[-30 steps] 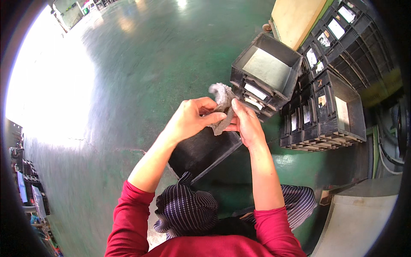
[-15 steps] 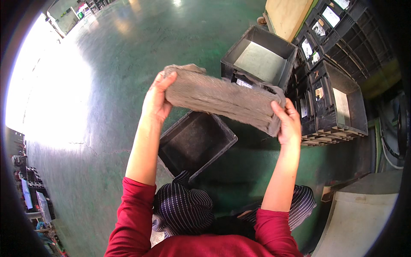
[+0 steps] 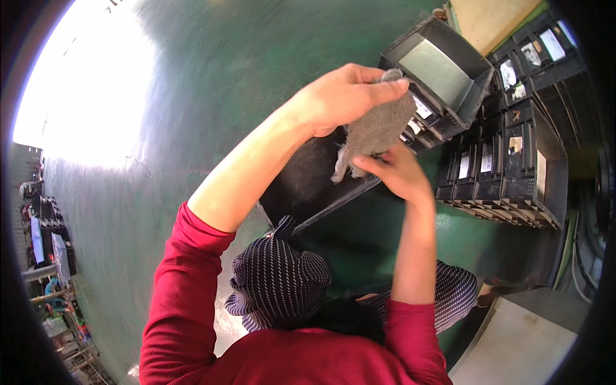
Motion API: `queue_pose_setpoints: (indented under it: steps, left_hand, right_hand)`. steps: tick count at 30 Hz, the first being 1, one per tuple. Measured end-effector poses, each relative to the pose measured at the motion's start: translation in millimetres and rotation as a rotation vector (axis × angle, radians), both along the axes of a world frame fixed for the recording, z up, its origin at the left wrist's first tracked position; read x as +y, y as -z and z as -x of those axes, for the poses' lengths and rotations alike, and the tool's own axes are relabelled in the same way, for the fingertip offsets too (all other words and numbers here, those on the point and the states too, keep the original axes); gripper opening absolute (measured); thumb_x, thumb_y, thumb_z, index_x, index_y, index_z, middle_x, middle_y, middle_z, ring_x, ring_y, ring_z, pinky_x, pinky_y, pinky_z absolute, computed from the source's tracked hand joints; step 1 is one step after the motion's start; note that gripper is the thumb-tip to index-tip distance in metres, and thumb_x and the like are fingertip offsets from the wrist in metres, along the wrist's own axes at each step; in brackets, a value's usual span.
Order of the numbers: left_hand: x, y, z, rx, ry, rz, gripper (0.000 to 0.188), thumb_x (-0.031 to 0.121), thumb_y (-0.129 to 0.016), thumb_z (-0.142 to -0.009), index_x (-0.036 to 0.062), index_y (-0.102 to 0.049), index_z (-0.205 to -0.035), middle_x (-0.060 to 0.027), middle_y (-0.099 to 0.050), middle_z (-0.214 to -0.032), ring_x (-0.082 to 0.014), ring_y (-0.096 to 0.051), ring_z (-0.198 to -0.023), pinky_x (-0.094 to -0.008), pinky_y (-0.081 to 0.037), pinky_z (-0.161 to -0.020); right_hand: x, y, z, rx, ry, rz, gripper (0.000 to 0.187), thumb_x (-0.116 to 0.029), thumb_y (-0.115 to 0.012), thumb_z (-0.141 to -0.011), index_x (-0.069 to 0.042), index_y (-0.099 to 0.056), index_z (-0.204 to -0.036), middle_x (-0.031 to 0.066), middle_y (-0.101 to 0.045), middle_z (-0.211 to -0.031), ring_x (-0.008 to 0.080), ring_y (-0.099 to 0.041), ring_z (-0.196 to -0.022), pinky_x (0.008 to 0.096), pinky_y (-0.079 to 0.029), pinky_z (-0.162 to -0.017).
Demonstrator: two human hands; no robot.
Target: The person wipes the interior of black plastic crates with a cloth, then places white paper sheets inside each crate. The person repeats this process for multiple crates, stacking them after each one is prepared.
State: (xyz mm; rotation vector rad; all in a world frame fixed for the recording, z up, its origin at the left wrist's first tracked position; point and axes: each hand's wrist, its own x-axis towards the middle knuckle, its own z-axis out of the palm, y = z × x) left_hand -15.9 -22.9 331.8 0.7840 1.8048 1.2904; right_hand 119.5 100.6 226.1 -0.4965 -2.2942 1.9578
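Note:
A grey-brown fuzzy folded cloth (image 3: 383,125) hangs between my two hands, tilted so that its lower corner droops. My left hand (image 3: 340,97) grips its upper end, thumb on top and fingers wrapped behind. At the lower end, my right hand (image 3: 401,174) has its thumb against the cloth, with the other fingers partly hidden behind it. Below the cloth, a black plastic crate (image 3: 298,176) sits on the floor, partly covered by my left forearm and the cloth.
Stacked black crates (image 3: 478,115) stand on the right, one with a pale sheet (image 3: 431,74) in its bottom. A pale box-like surface (image 3: 513,340) is at the lower right. My knees in dark patterned trousers (image 3: 276,279) are near. Assorted items line the far left edge.
The cloth has swung from a wide, stretched, nearly level hold to a steep, bunched one. My left hand has moved right and up, my right hand slightly left. The view has shifted.

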Motion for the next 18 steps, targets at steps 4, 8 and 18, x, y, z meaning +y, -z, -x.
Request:
queue_pose_setpoints:
  steps: [4,8,18]
  left_hand:
    - [-50,46,42,0.088,-0.178,0.001,0.051,0.046,-0.054,-0.092,0.0037,-0.061,-0.119,-0.0051,-0.066,-0.107,-0.0103,-0.058,-0.093,-0.0211,-0.046,-0.073]
    - [-201,261,84,0.641,-0.853,0.124,0.056,0.037,-0.058,-0.091,-0.0029,-0.045,-0.127,-0.0218,-0.055,-0.123,-0.0325,-0.054,-0.115,-0.0419,-0.043,-0.096]
    - [-160,366,32,0.283,-0.936,0.282,0.046,0.028,-0.045,-0.097,0.0088,-0.038,-0.138,-0.0193,-0.051,-0.129,-0.038,-0.051,-0.116,-0.0428,-0.042,-0.096]
  right_hand:
    - [15,46,22,-0.121,0.079,0.217,0.037,-0.009,-0.061,-0.088,-0.007,-0.052,-0.124,0.006,-0.061,-0.105,0.0147,-0.061,-0.088,0.0285,-0.055,-0.065]
    - [-9,110,62,-0.038,0.183,0.462,0.039,0.003,-0.059,-0.086,-0.011,-0.056,-0.122,0.006,-0.061,-0.106,0.0135,-0.063,-0.083,0.0271,-0.058,-0.06]
    - [-89,326,127,-0.55,0.211,-0.974,0.066,-0.028,-0.059,-0.089,0.002,-0.03,-0.139,0.0313,-0.033,-0.136,0.0478,-0.038,-0.122,0.0518,-0.037,-0.1]
